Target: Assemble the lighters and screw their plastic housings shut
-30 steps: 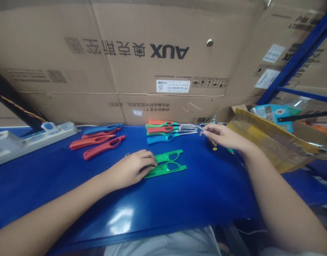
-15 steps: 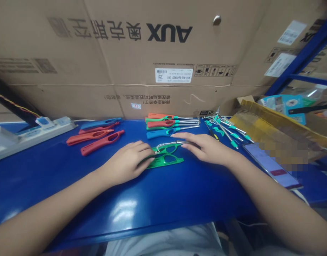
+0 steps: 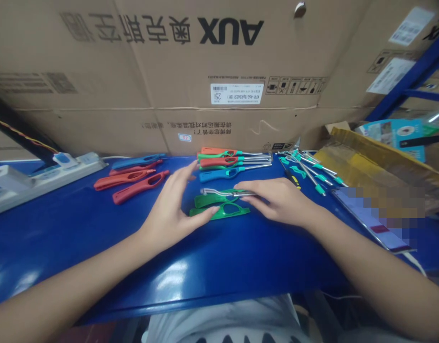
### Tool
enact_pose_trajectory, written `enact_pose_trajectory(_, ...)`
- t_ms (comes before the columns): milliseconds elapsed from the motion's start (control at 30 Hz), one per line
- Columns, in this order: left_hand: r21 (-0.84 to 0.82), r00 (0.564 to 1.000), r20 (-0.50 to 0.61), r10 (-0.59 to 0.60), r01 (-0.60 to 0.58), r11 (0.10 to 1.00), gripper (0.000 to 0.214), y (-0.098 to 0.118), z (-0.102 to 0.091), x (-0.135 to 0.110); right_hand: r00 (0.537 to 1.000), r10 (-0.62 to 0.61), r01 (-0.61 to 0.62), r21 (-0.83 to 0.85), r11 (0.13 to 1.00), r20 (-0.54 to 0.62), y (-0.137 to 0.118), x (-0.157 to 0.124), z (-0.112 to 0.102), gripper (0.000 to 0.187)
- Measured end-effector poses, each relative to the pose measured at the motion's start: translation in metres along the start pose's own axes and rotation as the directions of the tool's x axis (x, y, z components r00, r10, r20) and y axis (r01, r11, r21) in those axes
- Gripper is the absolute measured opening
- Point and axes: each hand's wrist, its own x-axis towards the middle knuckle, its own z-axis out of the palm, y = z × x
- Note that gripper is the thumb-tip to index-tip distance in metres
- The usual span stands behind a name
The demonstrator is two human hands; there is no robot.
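Note:
Two green plastic handle shells (image 3: 222, 211) lie side by side on the blue table (image 3: 240, 257). A thin metal rod with a wire (image 3: 219, 192) rests along the upper shell. My right hand (image 3: 280, 200) lies over the rod's right end, fingers pressed on it. My left hand (image 3: 172, 209) stands on its edge at the shells' left end, fingers stretched out, thumb touching the lower shell.
Red and blue handle shells (image 3: 133, 180) lie at the left. A pile of assembled coloured pieces with metal tubes (image 3: 229, 164) sits behind the hands, loose rods with teal parts (image 3: 308, 169) to the right. A power strip (image 3: 44, 174), a phone (image 3: 369, 216) and cardboard boxes (image 3: 205, 76) surround the table.
My right hand brought a metal rod from the back right and laid it on the upper green shell. My left hand lifted off the shells and opened.

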Motion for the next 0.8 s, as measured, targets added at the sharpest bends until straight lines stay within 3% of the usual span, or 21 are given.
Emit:
enact_pose_trajectory(167,0.015,0.987,0.038,0.157,-0.158,0.987,0.043,0.013,-0.003,-0.004,0.993,-0.097,0.093,-0.061,0.994,-0.071,-0.01,0.002,0.007,0.018)
enact_pose_trajectory(267,0.048,0.965,0.017,0.262,-0.263,0.964,0.028,0.014,-0.001,-0.007,0.986,-0.141,0.133,-0.083,0.988,-0.09,-0.017,0.003,0.012,0.016)
enact_pose_trajectory(567,0.021,0.946,-0.053,0.32,-0.32,0.947,0.021,0.015,-0.002,-0.011,0.979,-0.177,0.163,-0.127,0.978,-0.1,-0.029,0.003,0.017,0.016)
enact_pose_trajectory(800,-0.048,0.951,-0.008,0.31,-0.31,0.95,0.018,0.017,-0.003,-0.01,0.957,-0.281,0.255,-0.249,0.934,-0.076,-0.029,0.004,0.012,0.018)
